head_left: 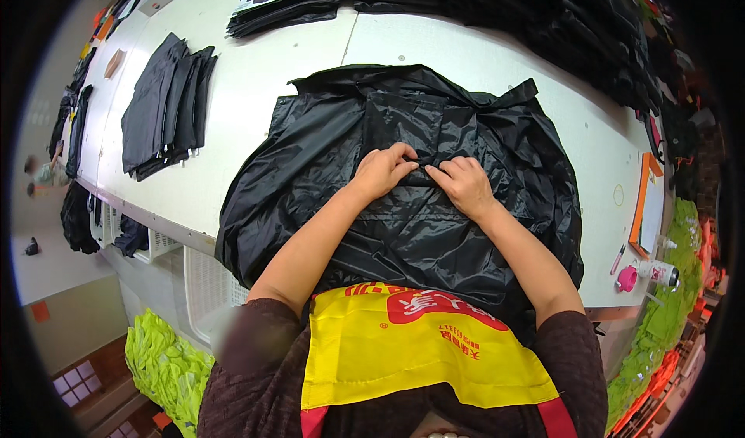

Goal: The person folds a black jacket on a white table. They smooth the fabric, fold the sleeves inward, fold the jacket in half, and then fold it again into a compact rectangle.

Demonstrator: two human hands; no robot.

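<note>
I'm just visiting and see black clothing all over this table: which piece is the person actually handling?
The shiny black garment spread flat at the table's near edge: the left hand and right hand pinch its middle. The folded dark pieces farther left lie untouched.

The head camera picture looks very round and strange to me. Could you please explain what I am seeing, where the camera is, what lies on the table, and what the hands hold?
There is no machine here. A person wears a wide-angle camera on the head, looking down, so straight edges bend near the rim. The two forearms enter from the bottom edge. The left hand and the right hand rest close together on a shiny black garment spread over a white table; both pinch a fold of its fabric. The person wears a yellow apron. A stack of folded dark garments lies to the left, more black piles at the far edge, and an orange board and a pink tape roll to the right.
</note>
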